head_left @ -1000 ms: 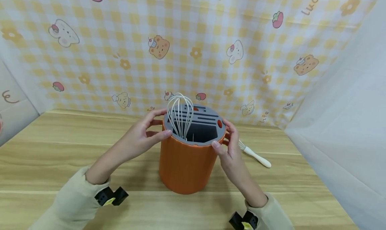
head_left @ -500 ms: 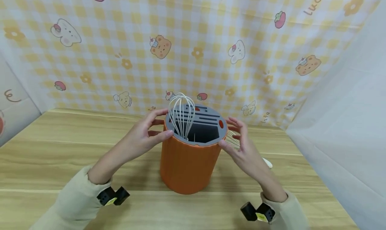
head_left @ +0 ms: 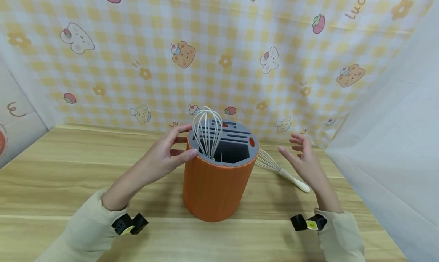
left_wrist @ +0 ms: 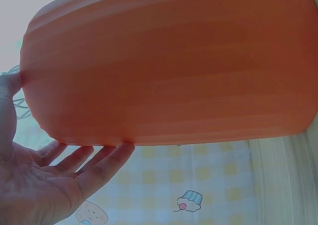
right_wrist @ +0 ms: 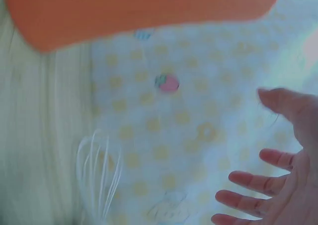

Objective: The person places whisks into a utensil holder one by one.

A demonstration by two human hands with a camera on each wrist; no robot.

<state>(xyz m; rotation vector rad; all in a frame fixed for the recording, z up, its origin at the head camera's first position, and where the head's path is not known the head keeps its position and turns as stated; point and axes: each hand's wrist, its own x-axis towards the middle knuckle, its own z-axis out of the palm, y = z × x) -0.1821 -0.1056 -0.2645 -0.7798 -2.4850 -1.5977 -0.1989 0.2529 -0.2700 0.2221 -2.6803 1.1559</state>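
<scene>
My right hand (head_left: 306, 159) has let go of the orange utensil holder (head_left: 216, 185) mid-tabletop, grip spread, hovering above the loose whisk (head_left: 281, 170) right of it. My left hand (head_left: 161, 159) keeps steadying its rim, fingers straight.

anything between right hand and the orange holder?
Yes, in the head view: the wire end of a whisk lying on the table between the right hand and the orange holder.
</scene>
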